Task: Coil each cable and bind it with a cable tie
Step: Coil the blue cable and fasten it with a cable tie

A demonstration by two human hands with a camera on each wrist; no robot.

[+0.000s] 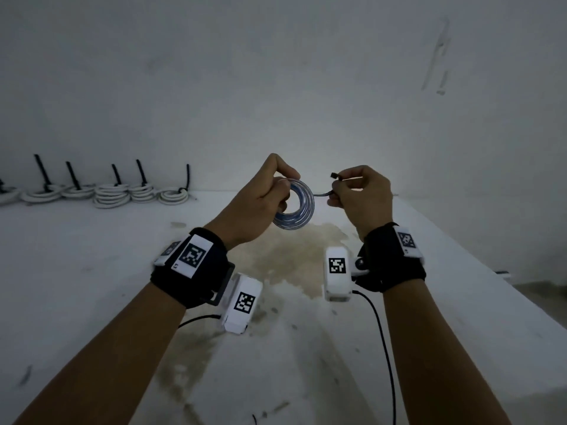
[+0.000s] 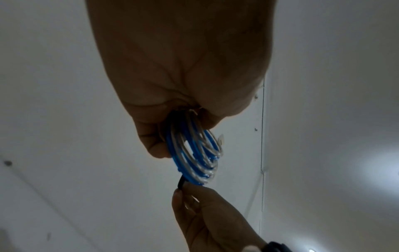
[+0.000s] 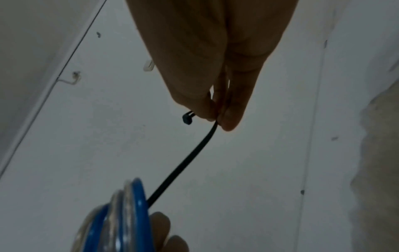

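A blue and white cable coil (image 1: 295, 205) (image 2: 194, 153) (image 3: 121, 221) hangs in the air above the table, gripped at its left side by my left hand (image 1: 264, 191) (image 2: 179, 76). A black cable tie (image 1: 323, 194) (image 3: 185, 163) runs from the coil's right side to my right hand (image 1: 359, 191) (image 3: 215, 68), whose thumb and fingers pinch it. The tie's head (image 1: 333, 175) (image 3: 187, 117) sticks out to the left above the pinch. In the left wrist view only a short black piece of the tie (image 2: 180, 183) shows below the coil.
Several white cable coils (image 1: 110, 193) bound with upright black ties (image 1: 72, 176) lie in a row at the back left of the white table (image 1: 92, 286), along the wall. A brownish stain (image 1: 291, 262) marks the table below the hands.
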